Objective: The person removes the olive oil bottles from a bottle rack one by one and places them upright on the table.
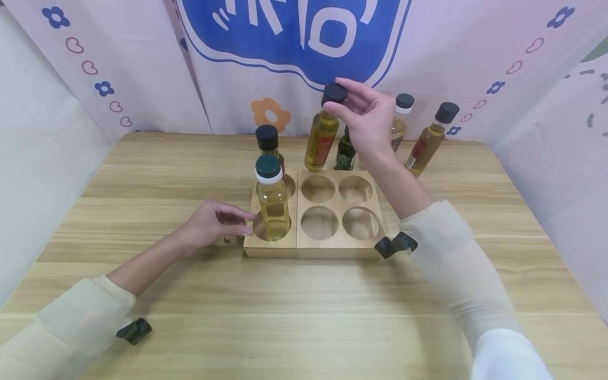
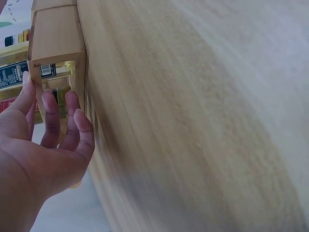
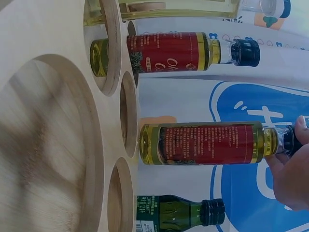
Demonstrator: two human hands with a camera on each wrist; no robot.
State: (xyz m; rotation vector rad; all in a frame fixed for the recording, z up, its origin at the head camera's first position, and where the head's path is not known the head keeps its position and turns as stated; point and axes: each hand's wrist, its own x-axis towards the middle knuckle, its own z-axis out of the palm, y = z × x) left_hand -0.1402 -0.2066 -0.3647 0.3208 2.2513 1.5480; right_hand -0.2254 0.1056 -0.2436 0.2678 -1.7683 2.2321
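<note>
Okay, right hand (image 1: pixel 371 119) pinches red-label bottle (image 1: pixel 323 140) by its cap (image 1: pixel 334 93) beyond rack (image 1: pixel 339 252), 12 o'clock; left hand (image 1: pixel 209 227) sits loose-fingered at rack's 9; swinging (top-only hold) could knock green bottle (image 1: pixel 345 154) at 1 o'clock.

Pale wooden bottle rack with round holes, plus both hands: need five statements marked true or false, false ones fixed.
1. The right hand holds a clear glass bottle with a red label by its black cap. True.
2. A dark green glass bottle stands behind the two-block pale wooden rack. True.
3. The left hand grips the dark green glass bottle. False: it is at the rack's left end.
4. All four round holes in the rack's right block are empty. True.
5. The clear bottle with a dark green cap stands in the right block. False: it stands in the left block's front hole.
</note>
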